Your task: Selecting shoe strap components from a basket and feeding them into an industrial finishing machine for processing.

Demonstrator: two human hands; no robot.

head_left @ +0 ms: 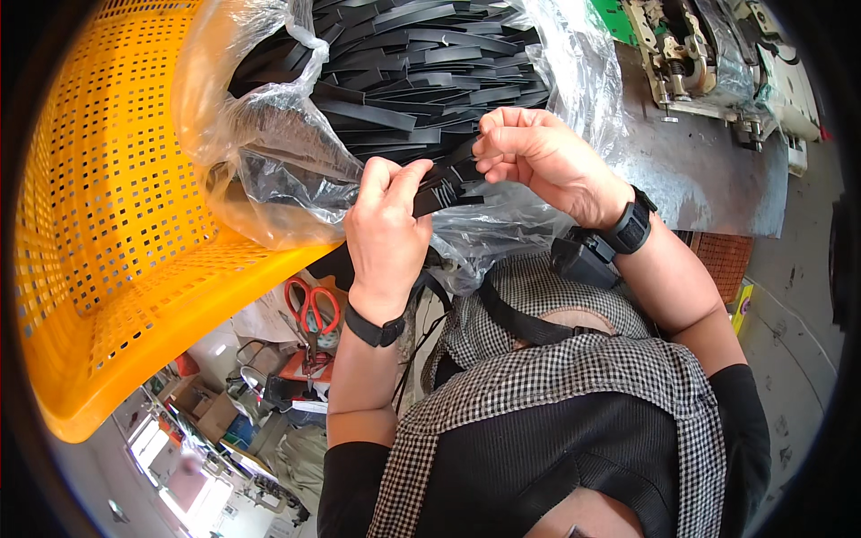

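A clear plastic bag (269,152) full of flat black strips (421,63) lies in a yellow perforated basket (117,233). My left hand (386,229) pinches a small bundle of black strips (444,184) at the bag's mouth, thumb and fingers closed on it. My right hand (538,161) grips the same bundle from the right, fingers curled over its end. Both wrists wear black bands. The bundle's lower part is hidden behind my left hand.
Red-handled scissors (311,305) lie below the basket's rim. A grey sheet (708,170) and a sewing machine (708,54) sit at the upper right. A black-and-white checked apron (574,377) with a black strap covers my front. Boxes and clutter lie lower left.
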